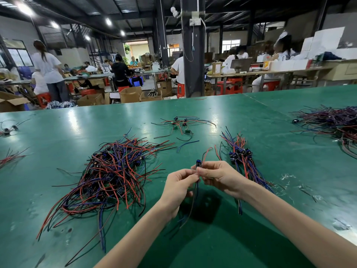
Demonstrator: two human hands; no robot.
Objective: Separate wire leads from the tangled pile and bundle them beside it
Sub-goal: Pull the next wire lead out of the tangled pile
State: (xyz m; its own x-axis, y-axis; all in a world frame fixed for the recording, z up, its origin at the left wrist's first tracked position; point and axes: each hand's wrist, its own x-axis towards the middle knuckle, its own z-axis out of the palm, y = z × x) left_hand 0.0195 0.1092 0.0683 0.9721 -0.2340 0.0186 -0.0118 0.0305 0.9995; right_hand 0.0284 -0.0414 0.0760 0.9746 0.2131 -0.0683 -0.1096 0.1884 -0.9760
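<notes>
Big green table [251, 117] with the tangled pile [114, 171] of red, blue and black leads on it. The sorted bundle [241, 157] lies right of the pile, well apart. Between pile and bundle, left hand [178, 187] and right hand [220, 176] both pinch one wire lead [199, 163], its wires dangling down.

Left grip [177, 188] and right grip [222, 176] close together, fingertips [201, 171] on wire lead [199, 163].
</notes>
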